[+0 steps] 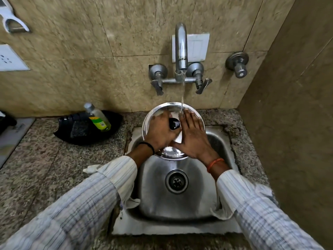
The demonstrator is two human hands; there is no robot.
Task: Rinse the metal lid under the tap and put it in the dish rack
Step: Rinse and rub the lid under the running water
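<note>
My striped sleeves (100, 193) come in from the bottom edge, and past them both hands meet over the sink (180, 206). The metal lid (158, 110) is tilted up above the basin's far end, its upper rim under the stream from the tap (181, 44). My left hand (160, 130) has its fingers (166, 117) curled beside the black knob (174, 123) at the lid's centre, apparently holding it there; my right hand (193, 136) lies flat and spread on the wet face, gripping nothing, with water running over its fingertips.

I judge this lid thin, stiff and light, and slick while wet. The polished face gives little purchase, so the knob is the sure hold, with the rim as a second. No dish rack is in view; the bench shows only a black tray (72, 138) holding a bottle (98, 117).
</note>
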